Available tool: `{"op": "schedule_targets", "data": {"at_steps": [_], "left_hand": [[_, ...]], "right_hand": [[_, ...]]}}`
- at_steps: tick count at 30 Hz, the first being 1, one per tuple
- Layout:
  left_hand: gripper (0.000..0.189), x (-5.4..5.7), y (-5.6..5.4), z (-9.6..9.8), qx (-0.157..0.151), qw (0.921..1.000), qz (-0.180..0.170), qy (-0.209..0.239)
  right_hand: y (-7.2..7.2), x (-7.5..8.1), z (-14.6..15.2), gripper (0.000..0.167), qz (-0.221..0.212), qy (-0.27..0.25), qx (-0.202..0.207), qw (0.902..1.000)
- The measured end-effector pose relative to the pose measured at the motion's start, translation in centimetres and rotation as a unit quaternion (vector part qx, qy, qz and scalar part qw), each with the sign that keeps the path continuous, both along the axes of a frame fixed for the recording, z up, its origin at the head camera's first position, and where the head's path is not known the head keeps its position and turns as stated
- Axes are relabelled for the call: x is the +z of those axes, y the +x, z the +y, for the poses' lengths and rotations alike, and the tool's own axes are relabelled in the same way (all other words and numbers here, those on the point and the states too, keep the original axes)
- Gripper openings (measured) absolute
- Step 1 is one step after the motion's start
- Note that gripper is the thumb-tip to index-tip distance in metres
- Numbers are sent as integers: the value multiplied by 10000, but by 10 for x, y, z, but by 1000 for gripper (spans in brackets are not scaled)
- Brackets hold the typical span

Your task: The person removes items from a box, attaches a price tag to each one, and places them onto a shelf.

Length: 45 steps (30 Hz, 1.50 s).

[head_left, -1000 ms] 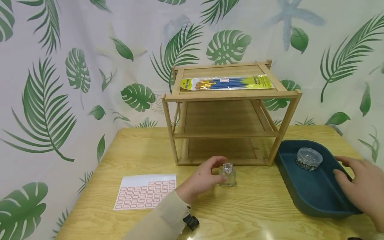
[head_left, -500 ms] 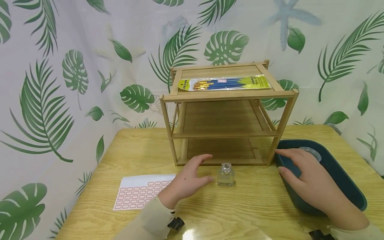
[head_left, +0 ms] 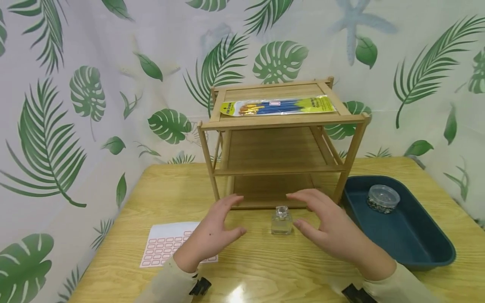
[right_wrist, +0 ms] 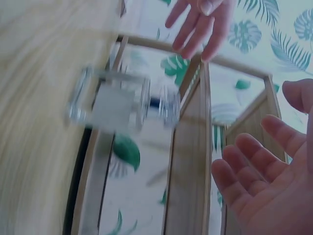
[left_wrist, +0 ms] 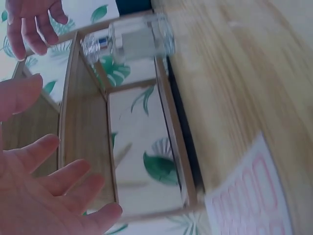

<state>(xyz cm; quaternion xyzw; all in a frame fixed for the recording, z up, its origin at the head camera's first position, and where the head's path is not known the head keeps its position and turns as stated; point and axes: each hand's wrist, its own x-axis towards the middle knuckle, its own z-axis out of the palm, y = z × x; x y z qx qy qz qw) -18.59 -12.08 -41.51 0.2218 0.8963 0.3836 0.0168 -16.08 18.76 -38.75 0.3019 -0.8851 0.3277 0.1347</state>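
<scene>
A small square clear glass bottle (head_left: 281, 225) with a faceted glass stopper stands upright on the table, just in front of a wooden rack. My right hand (head_left: 333, 227) is close to its right side, fingers spread and apart from the glass. To the left, my left hand (head_left: 212, 231) hovers with parted fingers over the corner of a sheet of red-bordered labels (head_left: 161, 246). Both wrist views show the bottle (left_wrist: 142, 39) between the two hands, with no fingers on it. A pale label shows on the bottle (right_wrist: 115, 105) in the right wrist view.
The three-tier wooden rack (head_left: 280, 170) stands behind the bottle, with a pack of blue-handled paintbrushes (head_left: 276, 106) on top. At right is a dark blue tray (head_left: 409, 235) holding a round clear tub (head_left: 383, 198) of small dark bits. A leaf-print curtain (head_left: 159, 75) hangs behind.
My left hand has let go of the bottle and drawn back left. My right hand has moved left from the tray's far side to beside the bottle. The bottle stays standing.
</scene>
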Motion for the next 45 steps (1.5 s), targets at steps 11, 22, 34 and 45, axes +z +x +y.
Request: {"op": "schedule_targets", "data": {"at_steps": [11,22,34,45], "left_hand": [[80,2,4,-45,467,9989,88,-43],[83,-11,6,-90,891,9954,126,-313],[86,-18,4,-137,1337,9892,-483,-343],[89,-32,0,-172,1482,9775,-1492,154]], "right_hand": [[-4,-4,-51,51,-480,-453,633,9958],[-15,-24,-100,52,-1286,-539,994,9852],[-39,-52,-136,57,-2373,-671,782,9660],[-60,-73,-161,61,-2673,-252,544,9617]]}}
